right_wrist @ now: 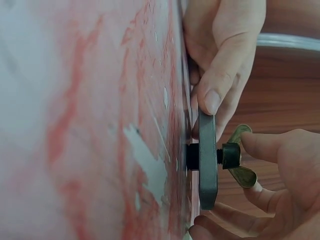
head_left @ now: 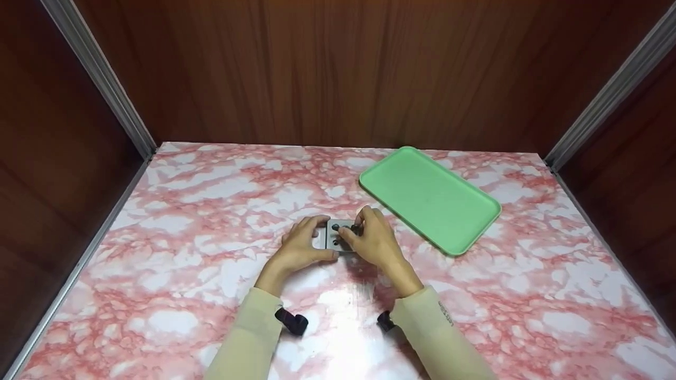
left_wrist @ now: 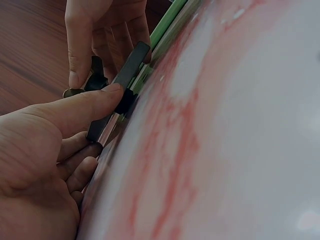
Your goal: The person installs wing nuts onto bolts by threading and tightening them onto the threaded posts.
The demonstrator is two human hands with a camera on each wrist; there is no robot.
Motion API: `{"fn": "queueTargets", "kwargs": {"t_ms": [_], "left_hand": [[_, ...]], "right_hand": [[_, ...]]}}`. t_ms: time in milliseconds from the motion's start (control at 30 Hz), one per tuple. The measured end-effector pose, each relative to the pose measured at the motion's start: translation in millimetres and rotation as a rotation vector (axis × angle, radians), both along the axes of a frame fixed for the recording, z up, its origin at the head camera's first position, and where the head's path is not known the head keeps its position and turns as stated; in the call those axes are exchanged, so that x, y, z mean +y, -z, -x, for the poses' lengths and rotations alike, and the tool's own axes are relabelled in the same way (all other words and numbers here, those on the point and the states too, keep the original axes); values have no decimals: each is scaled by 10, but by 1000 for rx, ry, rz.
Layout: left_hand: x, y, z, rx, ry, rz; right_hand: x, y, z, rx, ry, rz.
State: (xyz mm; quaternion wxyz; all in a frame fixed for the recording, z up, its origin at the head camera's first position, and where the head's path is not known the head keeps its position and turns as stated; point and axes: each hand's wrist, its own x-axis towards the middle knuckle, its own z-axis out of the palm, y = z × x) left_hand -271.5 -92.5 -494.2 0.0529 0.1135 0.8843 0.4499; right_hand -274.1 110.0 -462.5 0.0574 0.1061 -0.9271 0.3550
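A small dark grey metal plate (head_left: 331, 246) with holes lies flat in front of me, raised off the table on a black foot (right_wrist: 192, 157). My left hand (head_left: 298, 247) grips its left part, thumb along the near edge and fingers at the far edge. Above the plate, a brass-coloured wing nut (right_wrist: 244, 177) with a black collar sits on a threaded stud. My right hand (head_left: 378, 240) pinches the wings between thumb and finger. In the left wrist view the wing nut (left_wrist: 73, 93) is partly hidden behind the left thumb.
A green tray (head_left: 430, 198) lies at an angle beyond the right hand. The table (head_left: 211, 232) has a red and white marbled top. Brown wood-grain panels (head_left: 327, 74) close it in at the back and both sides, with metal posts at the corners.
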Motion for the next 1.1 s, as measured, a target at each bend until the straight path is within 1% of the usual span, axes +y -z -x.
{"fn": "queueTargets", "kwargs": {"t_ms": [267, 467, 733, 933, 1000, 1100], "left_hand": [[22, 0, 0, 0, 3, -5], [27, 6, 4, -1, 3, -4], [35, 12, 8, -5, 0, -19], [33, 17, 11, 1, 7, -13], [25, 13, 10, 2, 4, -15], [9, 7, 7, -2, -4, -18]], "right_hand": [[20, -7, 0, 0, -1, -8], [70, -25, 7, -5, -45, -10], [256, -91, 73, -16, -186, 29], [392, -96, 147, 28, -359, 58], [403, -106, 168, 30, -406, 67], [390, -119, 192, 18, -436, 80]]}}
